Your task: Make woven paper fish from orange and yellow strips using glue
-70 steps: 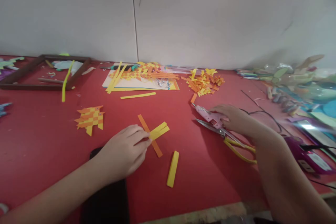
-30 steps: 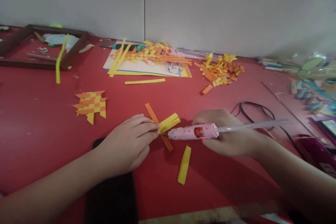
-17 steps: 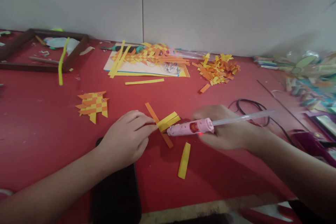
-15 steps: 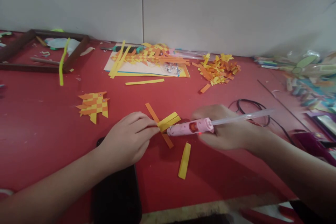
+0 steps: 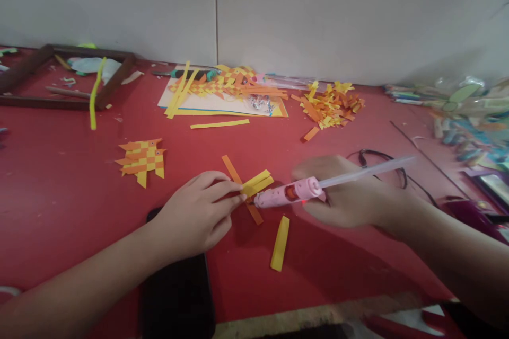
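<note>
My right hand (image 5: pixel 338 190) grips a pink hot glue gun (image 5: pixel 274 197), with a clear glue stick (image 5: pixel 366 170) jutting from its back end. The nozzle meets crossed paper strips. One is an orange strip (image 5: pixel 255 214); yellow folded strips (image 5: pixel 258 181) lie across it. My left hand (image 5: pixel 202 206) has its fingertips closed on the crossing, which they partly hide. Below the glue gun lies a separate folded yellow strip (image 5: pixel 280 243). Off to the left rest woven orange and yellow paper fish (image 5: pixel 143 159).
A black phone (image 5: pixel 177 296) lies under my left forearm. Farther back are a brown frame (image 5: pixel 47 101), a board (image 5: pixel 169 99) bearing woven pieces, and a scrap pile (image 5: pixel 332 106). A black cable (image 5: pixel 421 188) runs behind my right wrist; a purple object (image 5: pixel 473 217) sits at right.
My left fingertips have shifted slightly right at the strips. The glue gun's back end has tipped a little, and its nozzle stays at the crossing.
</note>
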The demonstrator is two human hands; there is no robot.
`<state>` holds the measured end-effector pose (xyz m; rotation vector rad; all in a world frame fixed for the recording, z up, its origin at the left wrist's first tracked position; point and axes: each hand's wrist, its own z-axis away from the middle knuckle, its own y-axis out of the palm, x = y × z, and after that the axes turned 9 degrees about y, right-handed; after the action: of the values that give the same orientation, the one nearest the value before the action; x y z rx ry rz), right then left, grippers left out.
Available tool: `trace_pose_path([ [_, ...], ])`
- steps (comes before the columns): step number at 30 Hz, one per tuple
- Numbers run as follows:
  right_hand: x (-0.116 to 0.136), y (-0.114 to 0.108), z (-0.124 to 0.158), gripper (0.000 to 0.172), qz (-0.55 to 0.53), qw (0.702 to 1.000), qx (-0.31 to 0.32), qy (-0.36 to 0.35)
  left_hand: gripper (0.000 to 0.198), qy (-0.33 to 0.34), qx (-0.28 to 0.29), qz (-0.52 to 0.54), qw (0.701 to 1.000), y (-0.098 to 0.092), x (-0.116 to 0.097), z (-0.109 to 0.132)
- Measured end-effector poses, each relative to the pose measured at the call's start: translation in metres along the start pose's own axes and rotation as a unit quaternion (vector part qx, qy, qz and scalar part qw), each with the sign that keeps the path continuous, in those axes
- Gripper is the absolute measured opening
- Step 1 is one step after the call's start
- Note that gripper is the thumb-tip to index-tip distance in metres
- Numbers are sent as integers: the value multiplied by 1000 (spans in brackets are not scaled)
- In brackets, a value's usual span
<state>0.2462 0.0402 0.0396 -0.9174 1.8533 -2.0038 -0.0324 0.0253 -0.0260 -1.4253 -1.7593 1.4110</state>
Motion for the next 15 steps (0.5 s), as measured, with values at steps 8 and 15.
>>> trace_pose_path([
  [8, 14, -14, -8, 21, 41, 998, 34, 22, 32, 8, -17, 15, 1000, -1, -1, -2],
  [15, 35, -38, -21, 18, 164, 977, 117, 64, 36, 4, -10, 22, 1000, -1, -1, -2],
])
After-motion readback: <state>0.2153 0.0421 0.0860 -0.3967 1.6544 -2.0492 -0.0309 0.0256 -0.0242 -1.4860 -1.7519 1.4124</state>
